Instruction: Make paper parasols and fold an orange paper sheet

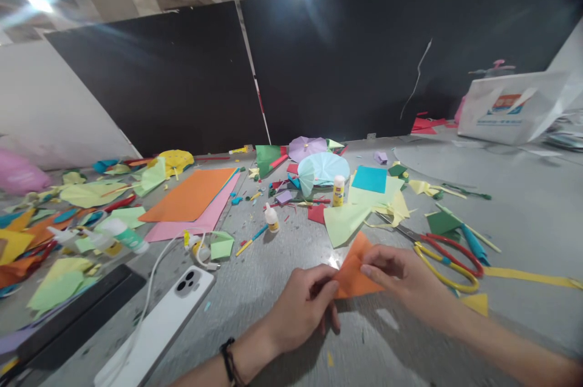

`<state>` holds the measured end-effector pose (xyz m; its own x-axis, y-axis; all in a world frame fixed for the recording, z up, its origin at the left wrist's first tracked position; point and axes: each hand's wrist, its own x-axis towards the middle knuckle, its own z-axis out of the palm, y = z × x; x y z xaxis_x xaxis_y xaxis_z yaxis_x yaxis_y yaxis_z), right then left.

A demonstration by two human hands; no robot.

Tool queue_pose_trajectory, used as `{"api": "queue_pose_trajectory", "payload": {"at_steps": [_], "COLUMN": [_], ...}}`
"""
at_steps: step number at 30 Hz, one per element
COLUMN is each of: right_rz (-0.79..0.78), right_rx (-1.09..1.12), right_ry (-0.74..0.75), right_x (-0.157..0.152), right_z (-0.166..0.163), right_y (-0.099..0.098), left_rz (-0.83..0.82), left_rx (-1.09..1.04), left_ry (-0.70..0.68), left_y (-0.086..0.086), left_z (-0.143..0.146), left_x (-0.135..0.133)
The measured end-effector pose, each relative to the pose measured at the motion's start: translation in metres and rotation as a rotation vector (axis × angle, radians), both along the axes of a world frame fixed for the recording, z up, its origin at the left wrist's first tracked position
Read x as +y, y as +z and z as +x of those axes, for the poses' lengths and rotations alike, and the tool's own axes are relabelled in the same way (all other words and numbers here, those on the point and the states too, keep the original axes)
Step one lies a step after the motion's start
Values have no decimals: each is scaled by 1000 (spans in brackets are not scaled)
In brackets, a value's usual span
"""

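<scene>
Between my two hands, a small piece of orange paper (357,271) is held just above the grey table. My left hand (307,299) pinches its left corner between thumb and fingers. On the other side, my right hand (401,280) grips the paper's right edge, with thumb in front and fingers partly hidden. Right of my right hand lie scissors with red and yellow handles (449,259), their blades pointing left. A pale green sheet (345,223) lies just beyond the orange paper.
A white phone (159,326) with a cable and a black case (82,320) lie at left. Orange sheets (191,195) are stacked on pink paper. A glue bottle (271,218) and a glue stick (338,191) stand ahead. Paper scraps surround them; a white bag (510,107) stands back right.
</scene>
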<state>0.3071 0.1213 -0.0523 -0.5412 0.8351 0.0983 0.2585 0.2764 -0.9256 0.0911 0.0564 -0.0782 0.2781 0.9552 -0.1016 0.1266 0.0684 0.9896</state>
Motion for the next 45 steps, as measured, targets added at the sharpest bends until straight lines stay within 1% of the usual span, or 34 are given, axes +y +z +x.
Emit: {"api": "queue_pose_trajectory", "payload": {"at_steps": [5,9,13,17,22,27,30,33,36,39,41,44,45], "right_rz": [-43,-19,-23,-23,-26,-25,-12,18,78,167,299,568,629], "right_rx": [-61,-68,-73,-70,-42,-34,-30,-28,-42,-24,-12,-48,-59], "right_ry": [90,56,20,-7,-55,-27,-15,-36,-72,-66,-50,-36,-14], "right_x": [-3,-4,-5,-5,-4,-4,-6,-8,-11,-13,-14,-13,-12], "right_z": [-2,-2,-1,-2,-1,-1,-2,-1,0,0,0,1,1], "right_y": [5,3,2,2,4,6,8,8,7,6,6,8,8], "left_rz": [-29,-66,-124,-139,-82,-31,-19,-6,24,54,59,65,71], "left_rx": [16,-49,-167,-218,-236,-201,-183,-180,-186,-153,-124,-81,-72], "left_ry": [-81,-71,-72,-29,19,88,103,119,156,151,168,196,197], "left_y": [7,9,6,2,6,7,7,10,13,13,11,9,9], "left_z": [2,5,4,2,3,4,3,2,1,1,1,1,0], "left_x": [-3,-4,-2,-1,-1,-2,-2,-2,0,1,1,1,1]}}
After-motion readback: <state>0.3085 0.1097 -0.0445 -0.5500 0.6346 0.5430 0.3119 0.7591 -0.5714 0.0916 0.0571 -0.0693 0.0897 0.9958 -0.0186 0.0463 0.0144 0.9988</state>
